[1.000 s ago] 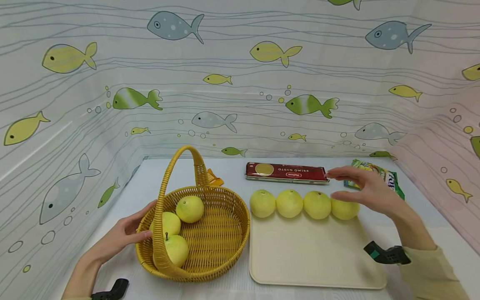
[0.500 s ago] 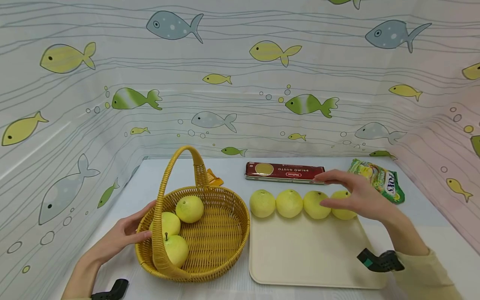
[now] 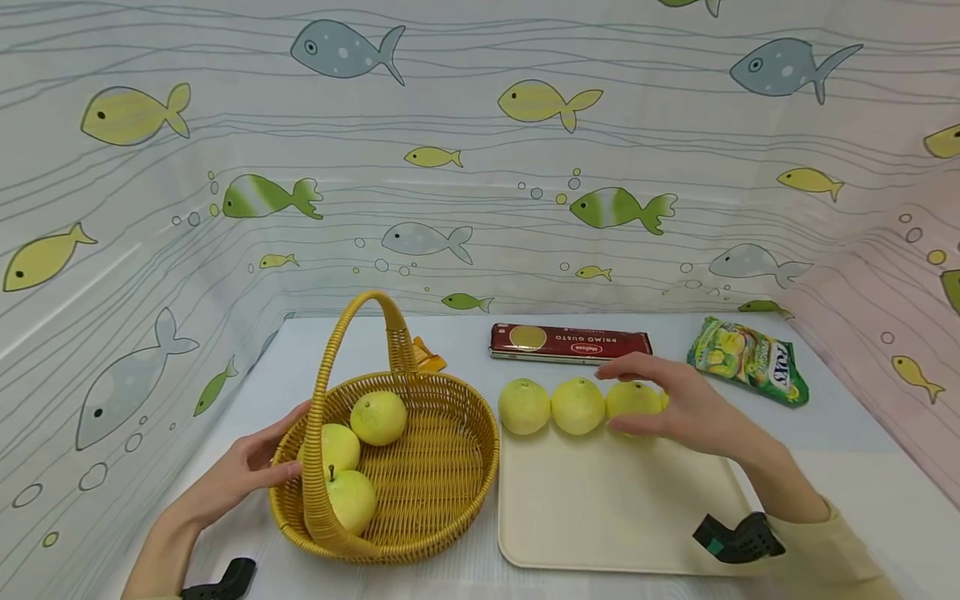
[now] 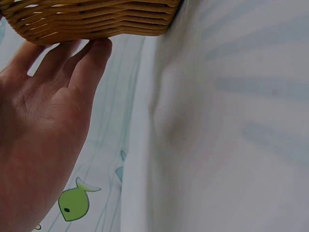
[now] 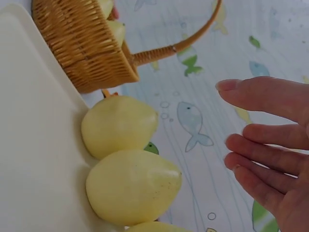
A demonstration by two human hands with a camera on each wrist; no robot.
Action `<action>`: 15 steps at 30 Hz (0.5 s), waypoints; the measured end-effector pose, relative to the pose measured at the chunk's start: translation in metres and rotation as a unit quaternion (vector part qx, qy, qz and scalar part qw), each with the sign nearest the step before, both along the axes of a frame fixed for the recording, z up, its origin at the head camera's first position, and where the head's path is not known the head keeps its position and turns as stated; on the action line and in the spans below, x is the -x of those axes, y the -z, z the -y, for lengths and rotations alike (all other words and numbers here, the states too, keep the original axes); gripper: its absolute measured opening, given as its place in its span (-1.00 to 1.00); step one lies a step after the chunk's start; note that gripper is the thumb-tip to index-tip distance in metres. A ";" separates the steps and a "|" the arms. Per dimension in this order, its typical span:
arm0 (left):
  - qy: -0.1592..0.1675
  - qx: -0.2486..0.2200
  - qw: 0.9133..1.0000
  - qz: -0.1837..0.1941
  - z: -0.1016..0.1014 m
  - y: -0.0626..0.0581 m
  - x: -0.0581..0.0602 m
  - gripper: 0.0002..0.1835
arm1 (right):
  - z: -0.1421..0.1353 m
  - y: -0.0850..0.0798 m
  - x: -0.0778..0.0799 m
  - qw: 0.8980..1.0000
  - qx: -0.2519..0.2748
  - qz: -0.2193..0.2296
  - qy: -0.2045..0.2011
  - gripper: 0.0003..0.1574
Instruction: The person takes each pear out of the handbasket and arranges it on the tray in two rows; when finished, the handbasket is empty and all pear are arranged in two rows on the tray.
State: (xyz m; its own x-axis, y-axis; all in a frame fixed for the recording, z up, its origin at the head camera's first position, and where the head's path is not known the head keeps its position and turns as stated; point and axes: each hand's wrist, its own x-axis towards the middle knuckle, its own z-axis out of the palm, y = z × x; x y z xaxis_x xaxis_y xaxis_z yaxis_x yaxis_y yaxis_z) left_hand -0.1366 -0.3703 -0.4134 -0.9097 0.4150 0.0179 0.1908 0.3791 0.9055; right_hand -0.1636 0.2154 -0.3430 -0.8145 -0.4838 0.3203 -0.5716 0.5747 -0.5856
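Note:
My left hand [image 3: 243, 471] rests on the left side of a yellow wicker basket [image 3: 442, 533] with an arched handle. In the left wrist view its straight fingertips touch the basket wall [image 4: 96, 19] from outside. Three pale yellow round fruits [image 3: 379, 418] lie in the basket; one has a dark stem. Several similar fruits [image 3: 525, 407], slightly tapered in the right wrist view, stand in a row along the back edge of a cream tray [image 3: 600, 508]. My right hand [image 3: 686, 408] hovers there, thumb and fingers apart, holding nothing, and partly hides the row's right end.
Behind the row lies a long dark red packet [image 3: 570, 343]. A green candy bag [image 3: 750, 360] is at the back right. An orange item [image 3: 427, 357] shows partly behind the basket. Fish-patterned cloth walls [image 3: 480, 167] surround the table.
My right hand has moved left along the fruit row, from the right-end fruit toward the middle, uncovering the green bag. The left hand, basket and fruits have stayed in place.

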 end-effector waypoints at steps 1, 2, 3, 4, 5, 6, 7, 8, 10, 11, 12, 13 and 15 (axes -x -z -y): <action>-0.001 -0.001 1.000 0.001 0.000 0.000 0.000 -0.21 | 0.003 0.000 0.000 1.000 0.003 -0.001 -0.005 -0.31; -0.001 0.001 1.000 0.000 0.000 -0.001 -0.001 -0.21 | 0.006 0.001 0.000 1.000 0.007 -0.002 -0.011 -0.31; -0.001 0.004 1.000 -0.002 0.001 -0.002 -0.001 -0.21 | 0.009 0.002 0.000 1.000 0.011 -0.005 -0.018 -0.31; -0.003 0.005 1.000 -0.002 0.001 -0.002 -0.001 -0.21 | 0.013 0.003 0.000 1.000 0.016 -0.008 -0.026 -0.31; -0.003 0.008 1.000 -0.003 0.001 -0.003 -0.001 -0.21 | 0.017 0.004 0.000 0.999 0.020 -0.008 -0.033 -0.31; -0.003 0.009 1.000 -0.003 0.001 -0.004 -0.001 -0.21 | 0.022 0.005 0.000 0.999 0.025 -0.008 -0.041 -0.31; -0.004 0.009 1.000 -0.002 0.001 -0.004 -0.001 -0.21 | 0.026 0.006 0.000 0.998 0.031 -0.004 -0.049 -0.31; -0.004 0.009 1.000 0.000 0.000 -0.005 -0.001 -0.21 | 0.031 0.007 0.001 0.998 0.037 0.000 -0.057 -0.31; -0.007 0.006 1.000 0.005 -0.001 -0.005 -0.001 -0.21 | 0.040 0.008 0.001 0.997 0.042 0.012 -0.068 -0.32; -0.009 0.006 1.000 0.006 -0.001 -0.005 -0.001 -0.21 | 0.046 0.009 0.001 0.997 0.041 0.021 -0.070 -0.31; -0.011 0.005 1.000 0.008 -0.002 -0.004 -0.001 -0.21 | 0.051 0.009 0.002 0.996 0.041 0.025 -0.073 -0.31; -0.012 0.004 1.000 0.009 -0.002 -0.004 -0.001 -0.20 | 0.056 0.009 0.003 0.996 0.042 0.030 -0.076 -0.31; -0.014 0.006 1.000 0.006 -0.002 -0.003 -0.002 -0.20 | 0.067 0.009 0.005 0.995 0.044 0.033 -0.085 -0.30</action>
